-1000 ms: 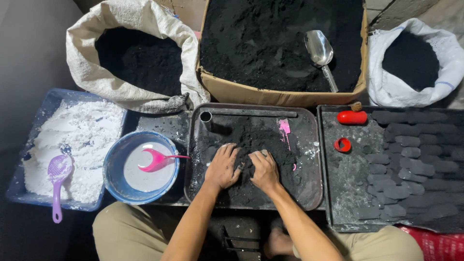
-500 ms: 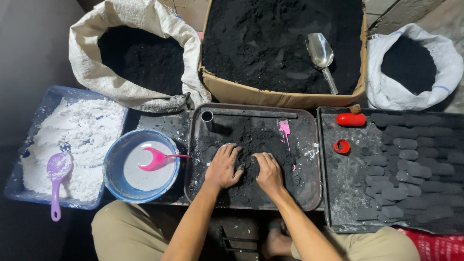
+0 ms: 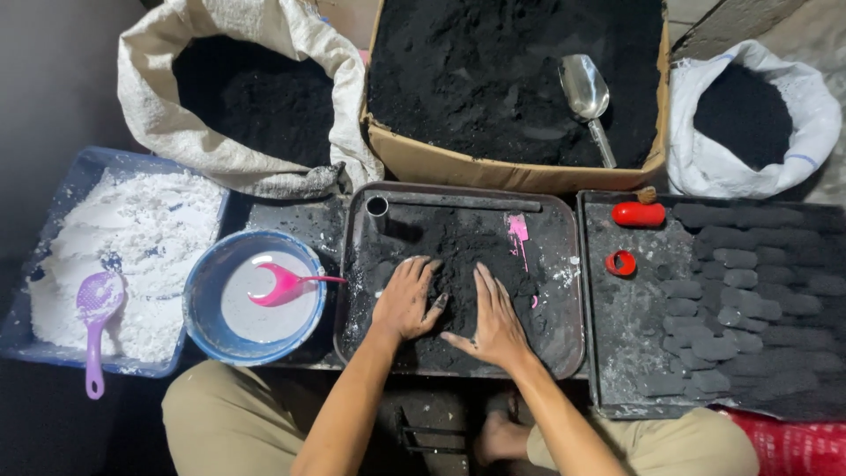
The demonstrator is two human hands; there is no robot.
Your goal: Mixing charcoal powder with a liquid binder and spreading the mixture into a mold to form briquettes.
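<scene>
Head view, straight down, close.

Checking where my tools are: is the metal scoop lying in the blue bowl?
No, the shiny metal scoop lies on black powder in the cardboard box; the round blue bowl holds a pink spoon.

Floor [image 3: 53, 97] carries two sacks, cardboard box [image 3: 493, 167], blue tub [image 3: 79, 172], bowl [image 3: 204, 300], two trays.

Dim grey wall [image 3: 53, 79] at left, dark floor [image 3: 53, 432] below, light from above
</scene>
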